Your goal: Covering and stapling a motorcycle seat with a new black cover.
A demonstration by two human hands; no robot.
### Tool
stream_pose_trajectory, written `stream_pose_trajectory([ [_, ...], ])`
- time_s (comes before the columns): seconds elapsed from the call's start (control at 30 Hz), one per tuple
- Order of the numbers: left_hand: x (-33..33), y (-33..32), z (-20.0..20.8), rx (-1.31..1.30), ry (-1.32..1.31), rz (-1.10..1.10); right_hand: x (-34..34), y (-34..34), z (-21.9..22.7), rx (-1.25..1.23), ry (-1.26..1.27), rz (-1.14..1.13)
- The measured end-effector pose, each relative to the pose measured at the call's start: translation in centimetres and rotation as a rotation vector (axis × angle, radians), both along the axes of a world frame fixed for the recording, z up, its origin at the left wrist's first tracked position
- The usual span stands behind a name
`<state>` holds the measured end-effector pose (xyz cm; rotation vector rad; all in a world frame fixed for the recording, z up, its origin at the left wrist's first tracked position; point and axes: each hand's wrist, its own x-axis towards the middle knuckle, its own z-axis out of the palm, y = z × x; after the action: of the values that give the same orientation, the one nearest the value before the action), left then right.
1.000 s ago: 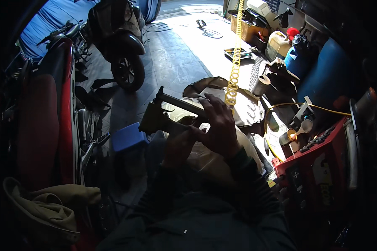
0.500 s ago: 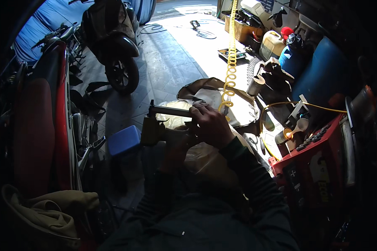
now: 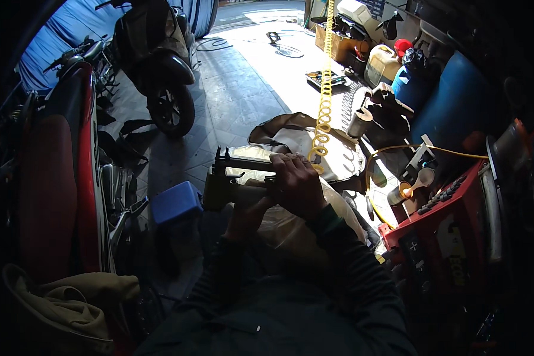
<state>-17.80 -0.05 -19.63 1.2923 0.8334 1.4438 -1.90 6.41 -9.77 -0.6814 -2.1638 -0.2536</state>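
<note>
A staple gun (image 3: pixel 219 188), apparently an air-driven one, is held up in front of me with its long metal magazine (image 3: pixel 252 163) on top. My left hand (image 3: pixel 250 207) wraps round its body from below, mostly in shadow. On the magazine's right end, the fingers of my right hand (image 3: pixel 299 185) are closed. A small gap shows between the gun's nose and the magazine's left end. Below both hands lies a padded form under clear plastic (image 3: pixel 291 228). Beyond it rests a pale cover with a dark edge (image 3: pixel 291 135).
A yellow coiled air hose (image 3: pixel 323 121) hangs just past my right hand. To the left stand a red motorcycle (image 3: pixel 88 178), a dark scooter (image 3: pixel 171 77) and a blue box (image 3: pixel 177 203). A red case (image 3: pixel 439 219) and blue barrels (image 3: pixel 451 101) line the right side.
The magazine has slid slightly to the right, away from the gun's nose, with my right hand on its end. The whole view has shifted a little.
</note>
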Motion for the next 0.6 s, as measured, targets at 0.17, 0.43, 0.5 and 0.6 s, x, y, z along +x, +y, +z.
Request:
stream_pose_trajectory([
  [0.17, -1.6, -0.5, -9.6, -0.195, -0.430, 0.062, 0.3, -2.7, 0.0, -0.103, -0.092, 0.074],
  [0.43, -2.3, -2.0, -2.8, 0.108, 0.303, 0.320, 3.1, -5.0, -1.2, -0.168, 0.058, 0.038],
  [0.5, -2.8, -1.7, -3.0, 0.117, -0.077, 0.182, 4.8, -4.7, -1.3, -0.235, 0.028, 0.004],
  [0.6, -2.8, -1.1, -3.5, 0.134, -0.826, -0.131, 8.6, -4.0, -3.3, -0.319, 0.005, 0.016],
])
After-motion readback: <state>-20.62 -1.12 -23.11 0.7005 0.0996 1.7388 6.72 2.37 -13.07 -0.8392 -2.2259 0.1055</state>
